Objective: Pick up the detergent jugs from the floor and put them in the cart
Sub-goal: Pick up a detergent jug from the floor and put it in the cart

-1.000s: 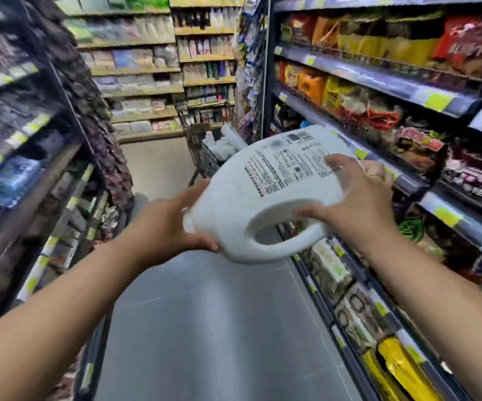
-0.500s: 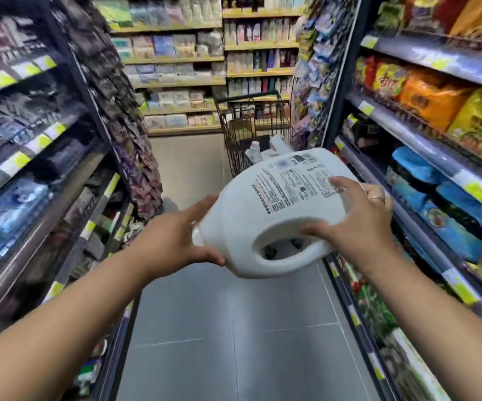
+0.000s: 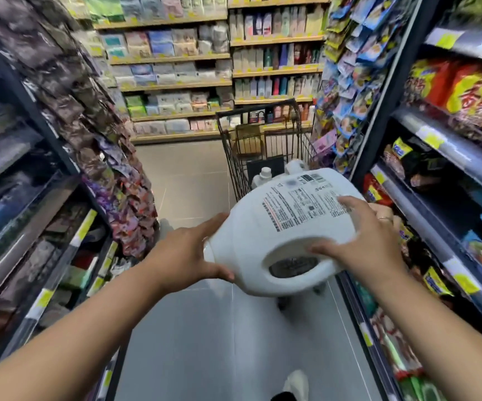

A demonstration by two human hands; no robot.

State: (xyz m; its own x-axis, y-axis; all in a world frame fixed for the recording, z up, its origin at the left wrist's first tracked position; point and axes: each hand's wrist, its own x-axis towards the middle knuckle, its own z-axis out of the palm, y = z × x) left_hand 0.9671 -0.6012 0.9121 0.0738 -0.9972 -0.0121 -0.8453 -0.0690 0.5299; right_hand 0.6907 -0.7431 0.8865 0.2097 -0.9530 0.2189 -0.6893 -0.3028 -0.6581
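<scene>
Right, white detergent jug [image 3: 289, 224] held sideways mid-frame, short of the wire cart [image 3: 232, 157] at upper centre. Left hand [image 3: 187, 256] clamps the neck end, right hand [image 3: 361, 241] wraps the body above the handle loop. Likely heavy, slick rigid plastic; the handle's the safer hold. Grey tiled floor [image 3: 205, 342], tight stocked aisle

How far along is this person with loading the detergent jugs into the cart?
Done: at least two capped white jugs already sit in the cart. In hand: the left hand and right hand hold one more detergent jug on its side, short of the cart. Left: setting it in. No jugs show on the visible floor.
</scene>
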